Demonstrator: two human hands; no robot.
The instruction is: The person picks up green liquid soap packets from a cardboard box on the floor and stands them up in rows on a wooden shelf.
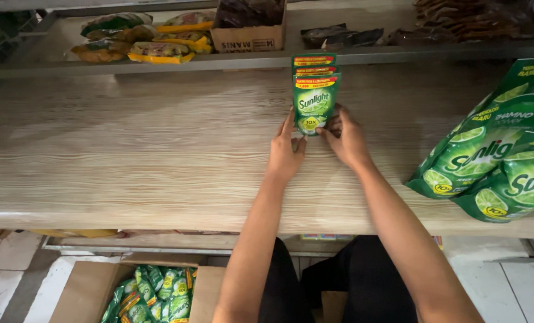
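A short row of small green soap pouches (313, 96) stands upright on a pale wood-grain shelf (159, 161), lined up one behind the other. My left hand (286, 149) touches the lower left corner of the front pouch with its fingertips. On the other side, my right hand (346, 136) presses its fingers against the pouch's lower right edge. Both forearms reach up from below over the shelf's front edge.
Large green soap refill bags (494, 155) lie piled at the shelf's right end. On the upper shelf sit snack packets (141, 42), a brown carton (249, 27) and dark packets (339, 37). An open cardboard box (87, 287) with several green pouches stands on the tiled floor at lower left.
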